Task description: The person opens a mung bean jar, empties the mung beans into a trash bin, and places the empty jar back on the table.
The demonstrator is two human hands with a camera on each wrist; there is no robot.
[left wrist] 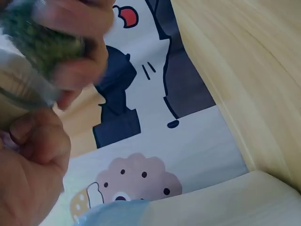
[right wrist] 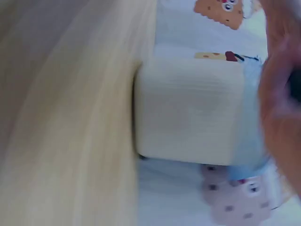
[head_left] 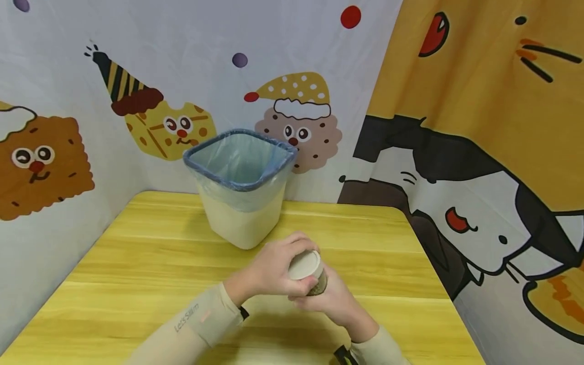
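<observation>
Over the table, both hands are on a small clear jar (head_left: 320,285) of green-brown flakes that look like dried herbs. My left hand (head_left: 274,264) grips its pale round lid (head_left: 303,265), thumb and fingers curled round the edge. From below and to the right, my right hand (head_left: 336,298) holds the jar's body, hiding much of it. In the left wrist view, the green contents (left wrist: 40,42) show blurred between the right hand's fingers (left wrist: 80,73). Only a blurred part of a hand (right wrist: 280,94) appears at the right edge of the right wrist view.
A cream bin (head_left: 246,218) lined with a bluish plastic bag (head_left: 242,157) stands at the back of the yellow wood-grain table (head_left: 150,284), beyond the hands. Behind the table hangs a cartoon-printed curtain (head_left: 182,30), which also runs along the right side.
</observation>
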